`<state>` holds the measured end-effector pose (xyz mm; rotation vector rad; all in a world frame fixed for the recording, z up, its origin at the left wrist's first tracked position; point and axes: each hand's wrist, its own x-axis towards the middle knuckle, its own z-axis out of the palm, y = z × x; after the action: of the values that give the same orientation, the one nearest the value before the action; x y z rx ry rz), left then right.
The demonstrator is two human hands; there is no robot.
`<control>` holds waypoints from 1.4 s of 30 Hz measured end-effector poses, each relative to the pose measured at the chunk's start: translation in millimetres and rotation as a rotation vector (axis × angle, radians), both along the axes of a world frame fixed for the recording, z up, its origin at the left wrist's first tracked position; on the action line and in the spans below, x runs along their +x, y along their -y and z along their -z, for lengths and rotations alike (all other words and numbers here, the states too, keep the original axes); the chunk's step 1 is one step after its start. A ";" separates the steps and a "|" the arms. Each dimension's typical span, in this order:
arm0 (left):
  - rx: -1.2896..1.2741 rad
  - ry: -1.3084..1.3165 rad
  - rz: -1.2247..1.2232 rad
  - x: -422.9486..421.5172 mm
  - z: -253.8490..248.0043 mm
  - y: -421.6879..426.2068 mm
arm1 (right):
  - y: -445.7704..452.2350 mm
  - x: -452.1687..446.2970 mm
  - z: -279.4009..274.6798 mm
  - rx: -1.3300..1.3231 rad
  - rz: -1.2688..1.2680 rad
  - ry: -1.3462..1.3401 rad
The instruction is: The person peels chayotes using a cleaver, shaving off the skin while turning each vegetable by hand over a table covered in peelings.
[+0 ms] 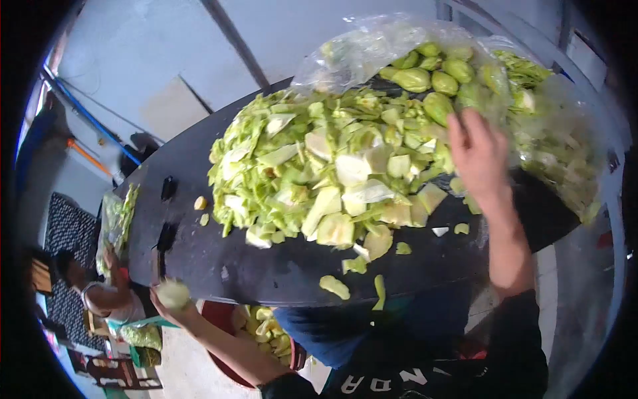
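Note:
My left hand point(179, 307), out past the table's near edge at lower left, is closed round a pale, peeled fruit point(173, 293), slightly blurred. My right hand point(480, 156) reaches over the right end of the heap, its fingers loosely apart and smeared a little by motion. Just beyond its fingertips lies a whole green fruit point(437, 108), mango-like in shape; I cannot tell whether they touch. Between my hands spreads a large heap of green peels and pale cut slices point(319, 166). A dark-handled knife point(166, 237) rests on the table near my left hand.
A clear plastic bag point(359, 53) holds several whole green fruits. Another bag point(551, 146) with peels lies at the right. Below the dark table point(199, 266) stands a red tub point(222, 319) of pale fruit pieces. A co-worker point(109, 296) sits at the left.

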<state>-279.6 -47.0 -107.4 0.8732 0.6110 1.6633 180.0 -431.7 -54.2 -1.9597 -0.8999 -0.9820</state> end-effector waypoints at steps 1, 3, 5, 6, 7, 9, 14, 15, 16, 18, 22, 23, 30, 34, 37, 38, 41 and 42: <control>-0.006 0.085 -0.109 -39.4 34.4 0.4 | 0.8 0.7 -2.9 0.005 -0.023 -0.008; 0.001 -0.076 -0.171 -89.7 116.8 19.2 | 2.7 2.9 -7.7 0.138 0.015 -0.196; -0.549 0.267 0.029 -135.0 211.2 36.8 | 2.1 5.4 -7.0 0.128 0.012 -0.153; -0.645 0.299 0.231 -129.0 229.6 66.7 | 0.8 6.8 -6.2 0.128 0.020 -0.114; -0.578 0.076 0.326 -130.8 262.5 69.7 | -0.1 8.2 -2.9 0.133 -0.003 -0.174; -0.971 0.103 0.162 -110.6 240.6 89.8 | -2.9 13.2 2.9 0.110 -0.020 -0.203; -0.425 -0.037 -0.219 -57.8 105.7 39.5 | -3.1 25.9 11.2 0.049 -0.011 -0.275; -0.135 -0.122 -0.221 -14.8 39.6 51.2 | 0.2 26.0 7.8 0.029 -0.049 -0.283; 0.025 -0.182 -0.223 25.8 -11.0 62.4 | 1.4 27.8 7.7 0.032 -0.057 -0.283; 0.268 -0.284 -0.031 98.4 -73.0 72.3 | 15.7 36.3 9.2 0.043 -0.047 -0.354; 0.541 -0.601 0.669 253.2 -111.2 114.3 | 34.3 28.8 -11.7 0.058 0.098 -0.312; 0.602 -0.710 0.750 291.6 -107.5 127.4 | 37.7 35.7 -9.3 0.103 0.091 -0.281; 1.257 -1.096 0.734 512.9 -80.9 177.5 | 55.8 44.8 -21.4 0.112 0.093 -0.302; 1.433 -1.324 0.697 601.9 -56.9 182.9 | 66.0 53.3 -19.0 0.160 0.110 -0.205; 1.650 -1.546 0.430 638.1 -30.2 182.9 | 73.5 54.4 -22.8 0.186 0.143 -0.234; 1.659 -1.542 0.442 644.1 -20.8 180.3 | 76.4 55.5 -23.8 0.200 0.159 -0.238; 1.947 -1.637 0.136 653.7 -17.4 175.6 | 83.7 58.1 -24.9 0.230 0.173 -0.189; 1.950 -1.635 0.138 656.6 -14.7 176.7 | 85.0 57.8 -25.0 0.235 0.173 -0.157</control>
<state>376.9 -223.7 -92.7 3.5425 -0.4464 0.5171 237.8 -516.7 -29.2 -1.9042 -0.5101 -0.9672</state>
